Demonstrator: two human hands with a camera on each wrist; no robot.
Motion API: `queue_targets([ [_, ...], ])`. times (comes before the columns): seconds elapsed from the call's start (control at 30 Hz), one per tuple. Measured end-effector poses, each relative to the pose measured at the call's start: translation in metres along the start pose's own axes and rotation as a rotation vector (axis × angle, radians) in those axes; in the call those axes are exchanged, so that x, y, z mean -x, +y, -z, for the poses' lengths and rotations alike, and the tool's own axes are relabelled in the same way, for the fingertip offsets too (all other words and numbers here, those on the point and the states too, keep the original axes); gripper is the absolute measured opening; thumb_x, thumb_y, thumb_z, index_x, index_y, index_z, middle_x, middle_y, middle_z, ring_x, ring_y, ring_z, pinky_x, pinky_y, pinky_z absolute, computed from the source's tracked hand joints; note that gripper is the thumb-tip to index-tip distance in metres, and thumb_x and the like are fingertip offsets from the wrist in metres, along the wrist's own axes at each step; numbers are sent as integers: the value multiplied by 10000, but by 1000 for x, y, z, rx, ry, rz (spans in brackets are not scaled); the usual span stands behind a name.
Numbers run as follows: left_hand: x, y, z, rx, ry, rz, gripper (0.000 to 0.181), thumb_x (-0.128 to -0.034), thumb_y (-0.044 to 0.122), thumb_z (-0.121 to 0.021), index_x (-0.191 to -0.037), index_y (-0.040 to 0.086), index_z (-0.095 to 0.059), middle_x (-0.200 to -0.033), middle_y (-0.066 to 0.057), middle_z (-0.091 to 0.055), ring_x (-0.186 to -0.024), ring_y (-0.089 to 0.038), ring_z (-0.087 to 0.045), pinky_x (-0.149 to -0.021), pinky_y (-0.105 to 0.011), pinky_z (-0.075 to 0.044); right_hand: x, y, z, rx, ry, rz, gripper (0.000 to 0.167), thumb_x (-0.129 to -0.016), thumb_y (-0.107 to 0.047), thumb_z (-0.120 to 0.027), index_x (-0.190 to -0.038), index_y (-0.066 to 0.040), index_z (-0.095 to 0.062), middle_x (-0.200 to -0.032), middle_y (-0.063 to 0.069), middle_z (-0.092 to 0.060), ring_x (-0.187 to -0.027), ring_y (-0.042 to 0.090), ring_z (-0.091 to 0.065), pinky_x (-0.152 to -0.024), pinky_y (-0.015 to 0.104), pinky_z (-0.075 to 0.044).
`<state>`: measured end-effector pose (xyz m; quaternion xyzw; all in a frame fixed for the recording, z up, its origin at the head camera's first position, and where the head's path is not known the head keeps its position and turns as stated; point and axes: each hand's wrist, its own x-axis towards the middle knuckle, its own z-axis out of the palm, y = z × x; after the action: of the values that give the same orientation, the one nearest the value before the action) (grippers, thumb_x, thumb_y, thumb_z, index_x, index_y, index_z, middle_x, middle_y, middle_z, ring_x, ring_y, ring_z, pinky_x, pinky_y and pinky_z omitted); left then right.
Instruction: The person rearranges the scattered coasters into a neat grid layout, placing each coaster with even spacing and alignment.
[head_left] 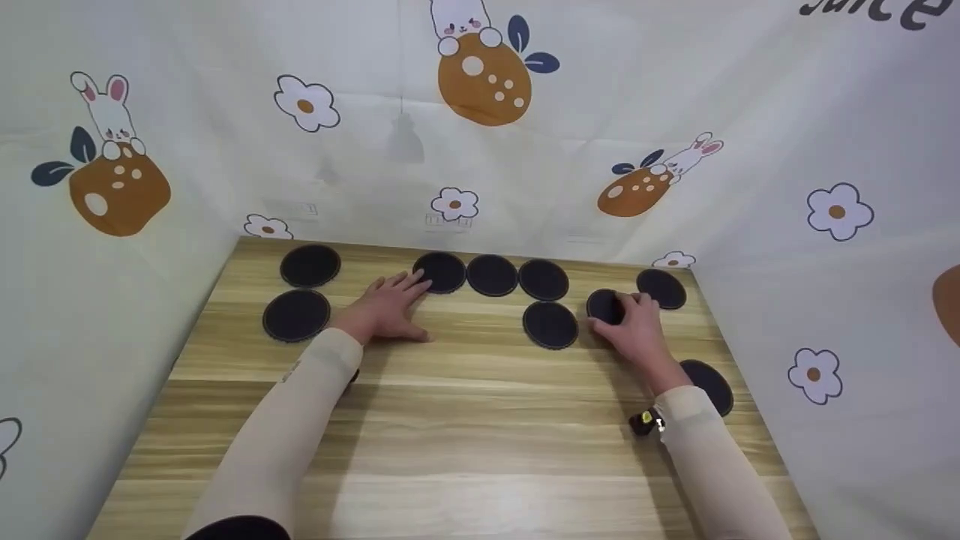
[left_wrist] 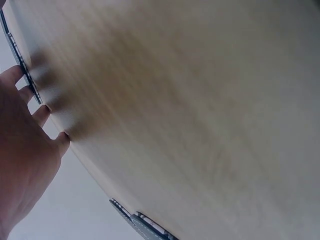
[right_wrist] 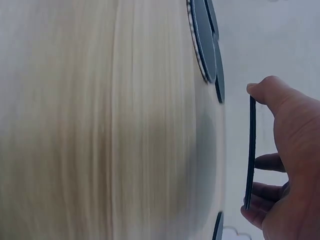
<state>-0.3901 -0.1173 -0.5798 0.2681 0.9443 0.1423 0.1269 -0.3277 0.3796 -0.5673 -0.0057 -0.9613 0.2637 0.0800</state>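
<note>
In the head view my right hand (head_left: 637,330) grips a round black coaster (head_left: 604,306) by its edges. The right wrist view has this coaster (right_wrist: 251,150) edge-on between thumb and fingers, raised off the wood. Spread fingers of my left hand (head_left: 386,306) reach a black coaster (head_left: 441,271) at the back of the table, fingertips on its near left part. Beside that one lie two more coasters (head_left: 492,275) (head_left: 544,280) in a row. Below the row's right end is another coaster (head_left: 550,325).
Two coasters (head_left: 310,265) (head_left: 297,315) lie at the back left of the wooden table (head_left: 450,427). At the right edge are one coaster (head_left: 661,289) near the corner and another (head_left: 708,387) partly behind my right forearm. A patterned curtain (head_left: 360,165) encloses the table's back and sides.
</note>
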Motion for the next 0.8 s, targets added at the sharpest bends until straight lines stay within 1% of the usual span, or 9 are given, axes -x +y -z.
queue_targets([
  [0.27,-1,-1,-1,10,-5,6,1168,-877,728,-798,-1769,171,-290,-1858,-85,-127,-1693,-410,-127,-1328,-688,-95,0,-25,-10,-57,-37,39,865,-922,-428,-885,-1539,85,-562,-1420,304,-482,-1354,445,-428,-1169,582,-424],
  [0.47,0,1,1,9,2,4,1164,-877,721,-802,-1764,158,-302,-1855,-99,-136,-1689,-425,-139,-1327,-693,-101,-1,-42,-17,-63,-62,67,854,-909,-450,-889,-1542,37,-585,-1442,281,-494,-1347,431,-435,-1147,576,-446],
  [0.8,2,2,2,2,15,-12,1152,-881,707,-808,-1755,135,-321,-1847,-125,-163,-1678,-447,-168,-1318,-708,-121,0,-67,-31,-39,-74,157,862,-887,-482,-898,-1525,22,-611,-1444,273,-523,-1338,431,-455,-1131,564,-454],
])
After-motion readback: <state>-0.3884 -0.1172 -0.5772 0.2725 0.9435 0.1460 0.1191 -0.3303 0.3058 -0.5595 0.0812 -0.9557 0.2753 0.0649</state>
